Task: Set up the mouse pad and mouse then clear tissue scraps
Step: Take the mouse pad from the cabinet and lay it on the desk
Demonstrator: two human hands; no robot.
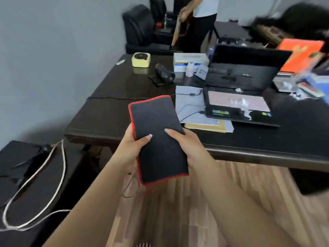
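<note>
A black mouse pad (156,136) with a red stitched edge is held in the air in front of the dark desk (110,118), folded or doubled over lengthwise. My left hand (131,148) grips its left edge, thumb on top. My right hand (188,147) grips its right edge, a finger lying on the black face. White tissue scraps (240,102) lie on the keyboard of the open laptop (238,93), and more scraps (297,95) lie to its right. A dark rounded thing (162,72) at the back of the desk may be the mouse; I cannot tell.
Papers (194,111) and a black cable lie under the laptop's left side. A yellow box (141,59), a tissue box (190,60) and small bottles stand at the back. An orange book (300,54) is far right. A person stands behind the desk. White cable on a low black surface, left.
</note>
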